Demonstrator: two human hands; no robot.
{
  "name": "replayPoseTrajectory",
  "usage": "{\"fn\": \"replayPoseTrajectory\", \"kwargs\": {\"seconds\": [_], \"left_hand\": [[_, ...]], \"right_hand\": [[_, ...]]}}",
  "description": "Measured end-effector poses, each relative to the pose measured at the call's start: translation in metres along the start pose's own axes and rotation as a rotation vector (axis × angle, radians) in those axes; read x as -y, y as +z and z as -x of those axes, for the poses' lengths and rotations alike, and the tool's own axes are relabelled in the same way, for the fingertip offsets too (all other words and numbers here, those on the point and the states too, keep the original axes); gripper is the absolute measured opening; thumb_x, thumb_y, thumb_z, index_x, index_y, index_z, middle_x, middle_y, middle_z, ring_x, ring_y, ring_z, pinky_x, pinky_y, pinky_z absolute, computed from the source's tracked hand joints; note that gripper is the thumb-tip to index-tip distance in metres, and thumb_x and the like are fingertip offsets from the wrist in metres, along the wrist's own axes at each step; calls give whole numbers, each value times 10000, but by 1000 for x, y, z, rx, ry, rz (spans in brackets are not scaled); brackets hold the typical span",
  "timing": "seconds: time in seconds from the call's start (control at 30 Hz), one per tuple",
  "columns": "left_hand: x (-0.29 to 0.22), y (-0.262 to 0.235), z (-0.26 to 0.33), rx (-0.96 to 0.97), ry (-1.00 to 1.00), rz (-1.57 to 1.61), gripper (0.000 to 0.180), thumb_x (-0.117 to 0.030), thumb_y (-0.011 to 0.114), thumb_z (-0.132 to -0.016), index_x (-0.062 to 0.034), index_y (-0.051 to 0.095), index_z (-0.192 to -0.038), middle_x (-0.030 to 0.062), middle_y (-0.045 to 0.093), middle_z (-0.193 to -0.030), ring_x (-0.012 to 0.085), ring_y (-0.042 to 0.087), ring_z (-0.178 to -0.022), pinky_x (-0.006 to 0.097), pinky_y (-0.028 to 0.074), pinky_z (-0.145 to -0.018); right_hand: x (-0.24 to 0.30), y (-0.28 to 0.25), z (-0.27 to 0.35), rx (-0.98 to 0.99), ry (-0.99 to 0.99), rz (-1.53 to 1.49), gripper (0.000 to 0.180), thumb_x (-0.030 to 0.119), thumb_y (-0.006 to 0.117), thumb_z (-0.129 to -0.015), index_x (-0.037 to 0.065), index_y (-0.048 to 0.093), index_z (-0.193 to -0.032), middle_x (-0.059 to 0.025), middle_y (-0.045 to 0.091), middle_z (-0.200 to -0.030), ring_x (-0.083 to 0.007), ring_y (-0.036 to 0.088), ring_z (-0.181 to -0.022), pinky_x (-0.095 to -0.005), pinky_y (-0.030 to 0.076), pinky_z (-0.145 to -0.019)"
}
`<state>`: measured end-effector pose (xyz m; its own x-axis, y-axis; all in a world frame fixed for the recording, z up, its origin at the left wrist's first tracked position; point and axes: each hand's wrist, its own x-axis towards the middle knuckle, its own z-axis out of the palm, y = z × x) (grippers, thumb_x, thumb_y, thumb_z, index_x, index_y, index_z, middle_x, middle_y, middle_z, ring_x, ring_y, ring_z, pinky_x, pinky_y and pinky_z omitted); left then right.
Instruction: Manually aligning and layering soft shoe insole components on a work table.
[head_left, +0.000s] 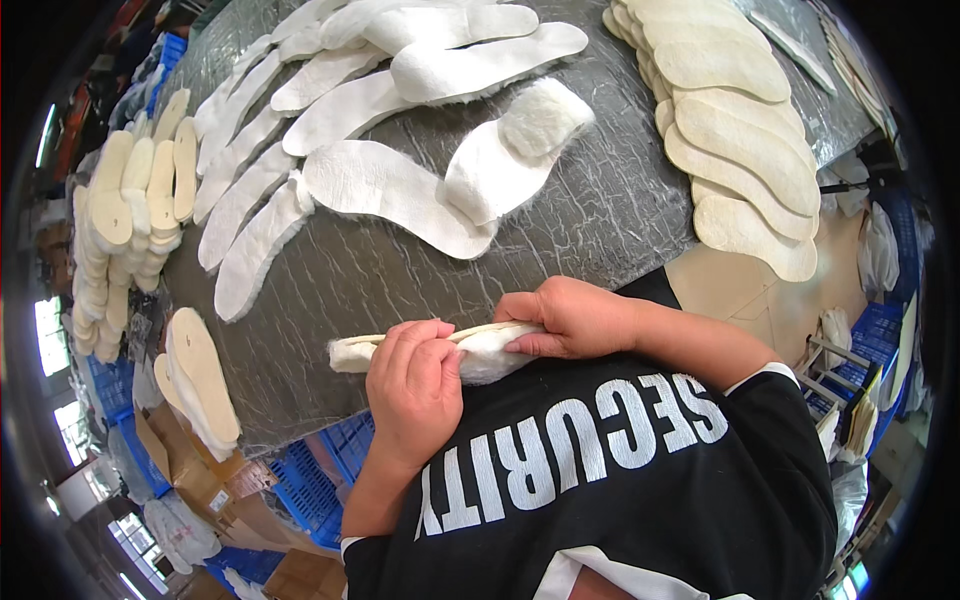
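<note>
Close to my body, at the table's near edge, I hold a fleece-lined insole [487, 355] edgewise. Its cream layer shows along the top and the white fuzzy layer hangs below. My left hand [415, 370] is closed over its middle, fingers bent across the upper edge. At the other end my right hand [565, 318] pinches the insole between thumb and fingers. Beyond my hands lie white fleece insole pieces [395, 195], one of them folded [520, 150] with its fuzzy side partly up.
Cream insoles [745, 150] overlap in a row at the right. Finished-looking insoles [120, 215] are stacked at the left edge, with a few more [200, 375] nearer me. The table [600, 220] has a dark, wrinkled plastic cover. Blue crates [310, 490] and cardboard boxes [185, 460] stand below.
</note>
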<state>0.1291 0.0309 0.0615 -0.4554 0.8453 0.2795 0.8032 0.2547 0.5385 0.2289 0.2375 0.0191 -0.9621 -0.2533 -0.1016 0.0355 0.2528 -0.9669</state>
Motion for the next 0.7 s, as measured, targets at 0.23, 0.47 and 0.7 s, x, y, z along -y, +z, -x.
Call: {"fn": "replayPoseTrajectory", "kwargs": {"seconds": [0.23,0.47,0.7], "left_hand": [[-1,0,0,3,-9,9,161,39,653,-747,-11,537,-846,136,633,-902,322,614,-806,397,497,-710],[0,-9,-4,69,10,86,244,38,728,-686,-6,567,-864,136,628,-971,311,615,-864,389,504,-734],[-6,-20,0,155,-138,174,249,55,725,-686,23,580,-885,143,619,-1029,312,608,-949,377,505,-786]], "right_hand": [[13,-4,0,-11,-2,249,271,300,628,-879,73,581,-1020,-164,623,-685,-382,621,-684,-478,464,-630],[19,0,-7,-43,-26,334,274,260,673,-826,114,606,-1048,-143,633,-677,-354,638,-676,-463,482,-616],[16,0,-5,-39,-29,399,293,140,715,-739,135,635,-1021,-104,633,-669,-324,633,-648,-434,482,-593]]}}
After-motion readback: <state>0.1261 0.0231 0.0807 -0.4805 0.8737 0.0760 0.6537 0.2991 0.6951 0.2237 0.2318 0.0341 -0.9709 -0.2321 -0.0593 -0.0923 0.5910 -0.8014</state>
